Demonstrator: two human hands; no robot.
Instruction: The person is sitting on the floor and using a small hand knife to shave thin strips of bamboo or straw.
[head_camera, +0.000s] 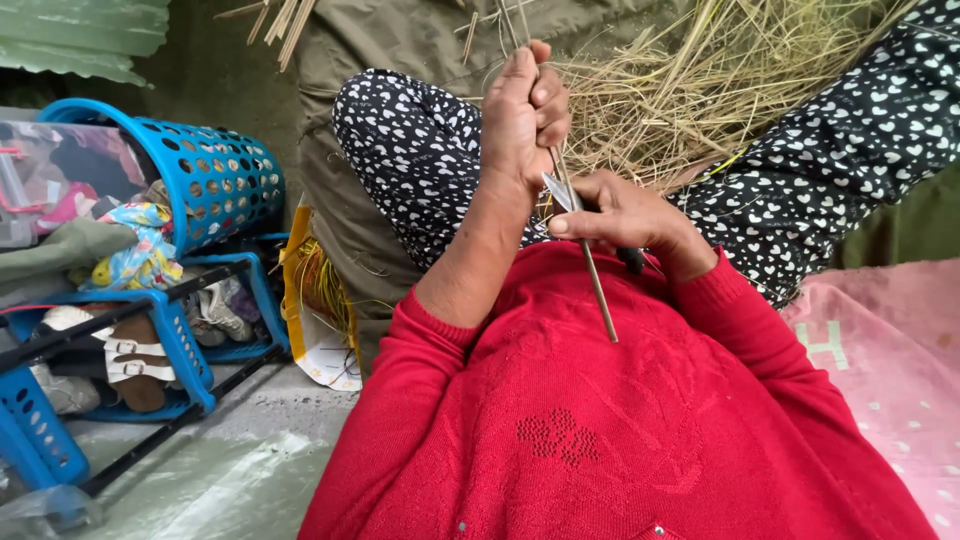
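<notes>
Looking down, I see my red knitted sweater (600, 420) filling the lower part of the view, sleeves running up to both hands over my lap. My right hand (630, 215) is closed around a small knife (560, 190), its dark handle end poking out behind my palm and the pale blade pointing left against a thin stick (585, 250). The stick slants from just above my sweater up through my left hand (525, 115), which is curled shut around its upper part, thumb side toward me. Beyond the hands, my knees in black trousers with white hearts (420, 150) spread left and right. Between and behind them lies a heap of dry straw (680, 90) on an olive cloth (370, 40). To my left stand a blue plastic basket (215, 175) tipped on its side and blue racks with sandals (130, 360). A pink blanket (890, 370) lies at my right.
</notes>
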